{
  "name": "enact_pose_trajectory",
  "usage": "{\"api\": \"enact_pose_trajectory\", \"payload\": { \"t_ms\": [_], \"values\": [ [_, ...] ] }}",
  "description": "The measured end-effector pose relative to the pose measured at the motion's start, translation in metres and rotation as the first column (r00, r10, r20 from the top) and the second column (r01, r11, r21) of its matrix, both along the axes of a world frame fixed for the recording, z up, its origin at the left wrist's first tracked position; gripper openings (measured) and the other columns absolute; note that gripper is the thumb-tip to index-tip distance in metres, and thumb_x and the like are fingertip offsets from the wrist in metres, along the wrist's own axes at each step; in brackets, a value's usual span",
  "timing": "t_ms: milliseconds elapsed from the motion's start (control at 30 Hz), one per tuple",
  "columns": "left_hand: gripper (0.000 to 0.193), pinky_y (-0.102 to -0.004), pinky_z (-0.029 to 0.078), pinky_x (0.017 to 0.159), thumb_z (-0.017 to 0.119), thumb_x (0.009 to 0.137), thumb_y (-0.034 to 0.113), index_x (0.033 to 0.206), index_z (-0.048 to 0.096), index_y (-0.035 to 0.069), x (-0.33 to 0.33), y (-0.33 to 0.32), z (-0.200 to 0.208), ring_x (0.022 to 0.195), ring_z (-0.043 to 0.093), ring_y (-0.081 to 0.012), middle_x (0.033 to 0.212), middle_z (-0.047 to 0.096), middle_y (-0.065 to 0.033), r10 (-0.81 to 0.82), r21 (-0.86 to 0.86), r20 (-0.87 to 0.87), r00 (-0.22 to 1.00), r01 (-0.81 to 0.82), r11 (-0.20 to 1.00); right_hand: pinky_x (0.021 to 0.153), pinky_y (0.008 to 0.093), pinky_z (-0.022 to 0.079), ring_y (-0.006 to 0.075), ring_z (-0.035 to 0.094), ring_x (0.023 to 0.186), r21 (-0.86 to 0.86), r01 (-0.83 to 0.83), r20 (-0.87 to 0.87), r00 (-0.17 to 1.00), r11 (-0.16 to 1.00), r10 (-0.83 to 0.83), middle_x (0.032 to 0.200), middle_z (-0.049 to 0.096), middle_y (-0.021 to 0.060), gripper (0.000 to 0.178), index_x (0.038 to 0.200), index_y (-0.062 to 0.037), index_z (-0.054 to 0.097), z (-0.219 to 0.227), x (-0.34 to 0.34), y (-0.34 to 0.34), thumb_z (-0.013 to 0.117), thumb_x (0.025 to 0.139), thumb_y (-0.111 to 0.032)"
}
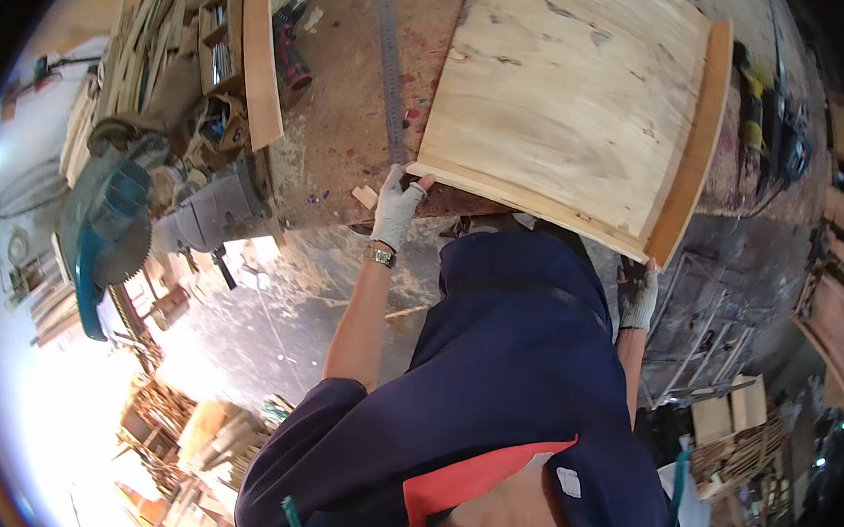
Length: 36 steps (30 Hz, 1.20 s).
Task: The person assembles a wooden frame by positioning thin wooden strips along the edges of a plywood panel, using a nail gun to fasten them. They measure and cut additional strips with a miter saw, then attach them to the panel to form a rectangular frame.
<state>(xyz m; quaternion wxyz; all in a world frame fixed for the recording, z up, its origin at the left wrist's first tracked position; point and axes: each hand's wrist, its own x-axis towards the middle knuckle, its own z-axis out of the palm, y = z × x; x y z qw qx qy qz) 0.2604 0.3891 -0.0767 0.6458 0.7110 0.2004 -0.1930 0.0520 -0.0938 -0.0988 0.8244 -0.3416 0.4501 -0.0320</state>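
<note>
A pale wooden panel [561, 97] with dark blotches lies on the workbench, with a narrow wooden strip [533, 211] along its near edge and a wider, browner strip [697, 136] along its right edge. My left hand [398, 208], in a light glove with bare fingertips, grips the panel's near left corner. At the near right corner, my right hand [639, 296] holds the panel from below the edge; its fingers are partly hidden. A long metal ruler [388, 55] lies left of the panel, its near end by my left hand. Small wood offcuts [365, 196] sit beside that hand.
The reddish-brown workbench [339, 121] carries a cordless drill [290, 54] and a long board [260, 56] on the left. Power tools [754, 101] lie beyond the right strip. A teal mitre saw [117, 213] stands left. Wood scraps [195, 434] are piled lower left.
</note>
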Motion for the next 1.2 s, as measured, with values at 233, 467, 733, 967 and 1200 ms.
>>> {"api": "enact_pose_trajectory", "payload": {
  "t_ms": [233, 467, 733, 967, 1200],
  "values": [
    [0.070, -0.0300, 0.051, 0.089, 0.087, 0.084, 0.033, 0.135, 0.056, -0.004, -0.009, -0.011, 0.008, 0.104, 0.063, -0.0167, 0.114, 0.069, -0.0104, 0.081, 0.016, -0.006, 0.997, -0.081, 0.997, 0.085, 0.0345, 0.045, 0.0275, 0.054, 0.132, -0.104, -0.025, -0.124, 0.992, 0.994, 0.012, 0.142, 0.059, 0.0078, 0.053, 0.142, -0.0126, 0.053, 0.027, 0.009, 0.001, 0.062, 0.101, -0.046],
    [0.086, -0.0321, 0.053, 0.093, 0.089, 0.082, 0.023, 0.148, 0.038, 0.000, -0.015, -0.027, 0.008, 0.114, 0.058, -0.0192, 0.131, 0.056, -0.0138, 0.280, -0.179, -0.033, 0.959, -0.282, 0.943, 0.089, 0.0377, 0.049, 0.0282, 0.059, 0.127, -0.142, -0.057, -0.142, 0.989, 0.988, 0.037, 0.139, 0.062, 0.0102, 0.055, 0.142, -0.0094, 0.055, 0.035, 0.014, -0.004, 0.063, 0.100, -0.044],
    [0.085, -0.0349, 0.055, 0.089, 0.095, 0.075, 0.024, 0.139, 0.044, -0.003, -0.022, -0.037, -0.008, 0.102, 0.063, -0.0209, 0.117, 0.062, -0.0125, 0.413, -0.188, 0.107, 0.904, -0.389, 0.902, 0.101, 0.0408, 0.051, 0.0311, 0.059, 0.130, -0.090, -0.074, -0.138, 0.989, 0.993, 0.061, 0.141, 0.062, 0.0153, 0.055, 0.143, -0.0051, 0.054, 0.029, 0.009, -0.027, 0.061, 0.102, -0.040],
    [0.068, -0.0345, 0.053, 0.090, 0.092, 0.077, 0.026, 0.128, 0.056, 0.000, -0.022, -0.030, 0.003, 0.102, 0.066, -0.0205, 0.110, 0.067, -0.0107, 0.261, 0.061, 0.134, 0.956, -0.271, 0.961, 0.097, 0.0388, 0.054, 0.0296, 0.059, 0.132, 0.006, -0.159, -0.093, 0.983, 0.987, 0.159, 0.144, 0.061, 0.0143, 0.056, 0.143, -0.0047, 0.054, 0.040, 0.011, -0.026, 0.059, 0.102, -0.043],
    [0.073, -0.0429, 0.055, 0.081, 0.092, 0.072, 0.035, 0.126, 0.056, 0.002, -0.025, -0.034, -0.002, 0.098, 0.067, -0.0345, 0.106, 0.065, -0.0149, 0.253, 0.093, 0.112, 0.961, -0.264, 0.960, 0.086, 0.0349, 0.056, 0.0275, 0.064, 0.119, -0.216, -0.072, -0.165, 0.986, 0.974, 0.036, 0.133, 0.066, 0.0119, 0.054, 0.140, -0.0054, 0.057, 0.038, 0.020, -0.014, 0.059, 0.103, -0.044]
  ]
}}
